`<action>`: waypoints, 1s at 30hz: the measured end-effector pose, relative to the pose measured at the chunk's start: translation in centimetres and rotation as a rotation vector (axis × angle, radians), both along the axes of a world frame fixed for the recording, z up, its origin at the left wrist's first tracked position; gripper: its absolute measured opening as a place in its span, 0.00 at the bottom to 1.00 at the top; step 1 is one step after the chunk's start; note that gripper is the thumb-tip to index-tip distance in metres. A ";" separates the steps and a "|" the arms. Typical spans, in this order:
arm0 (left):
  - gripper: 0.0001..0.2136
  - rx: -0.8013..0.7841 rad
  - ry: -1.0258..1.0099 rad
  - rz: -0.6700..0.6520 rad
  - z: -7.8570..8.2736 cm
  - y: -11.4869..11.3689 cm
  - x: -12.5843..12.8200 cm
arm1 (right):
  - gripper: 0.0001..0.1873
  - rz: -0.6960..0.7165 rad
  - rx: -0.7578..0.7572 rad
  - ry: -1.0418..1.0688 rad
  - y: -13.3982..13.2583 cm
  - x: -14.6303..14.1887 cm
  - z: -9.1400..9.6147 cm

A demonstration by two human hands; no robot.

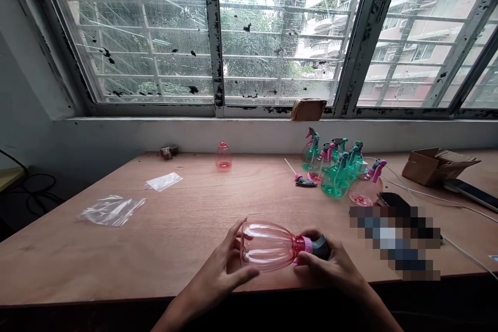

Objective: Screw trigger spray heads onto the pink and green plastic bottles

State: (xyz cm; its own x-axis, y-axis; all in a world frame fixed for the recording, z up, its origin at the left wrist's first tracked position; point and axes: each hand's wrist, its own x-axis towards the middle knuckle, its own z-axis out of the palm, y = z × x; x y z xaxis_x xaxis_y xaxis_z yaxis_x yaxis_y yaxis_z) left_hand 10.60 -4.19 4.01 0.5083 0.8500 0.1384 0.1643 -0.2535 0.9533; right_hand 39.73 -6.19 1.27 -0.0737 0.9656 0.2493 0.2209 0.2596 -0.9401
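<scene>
A clear pink spray bottle lies sideways between my hands over the front of the table, its base to the left. My left hand is closed around the base end, thumb in front and fingers behind. At the other end my right hand grips the dark grey spray head beside the pink collar. Part of the spray head and its trigger is hidden by the right fingers. The bottle looks empty.
Behind stand a pink bottle without a top and several green spray bottles. A loose spray head lies near them. Plastic bags are at left; a cardboard box, a black phone and white cables at right.
</scene>
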 end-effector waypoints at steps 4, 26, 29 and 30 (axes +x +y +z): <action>0.50 0.027 -0.047 0.014 -0.4 -0.3 0.0 | 0.18 0.037 -0.097 0.079 0.0 -0.3 0.2; 0.39 0.146 0.034 0.003 -0.7 -0.2 -0.4 | 0.16 0.132 -0.179 0.242 0.2 -0.2 0.3; 0.45 0.174 0.052 -0.034 -0.9 -0.2 -0.6 | 0.15 0.141 -0.158 0.222 -0.1 -0.2 0.6; 0.49 0.149 0.036 -0.060 -0.9 -0.2 -0.7 | 0.15 0.143 -0.148 0.219 -0.2 -0.2 0.8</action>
State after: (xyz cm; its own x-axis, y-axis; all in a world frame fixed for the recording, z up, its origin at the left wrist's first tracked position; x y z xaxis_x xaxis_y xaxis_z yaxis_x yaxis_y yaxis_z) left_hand 9.93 -4.39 3.12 0.5643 0.7895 0.2414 0.1784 -0.4021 0.8980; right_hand 39.54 -6.36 2.03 -0.1714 0.9764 0.1316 -0.0198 0.1301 -0.9913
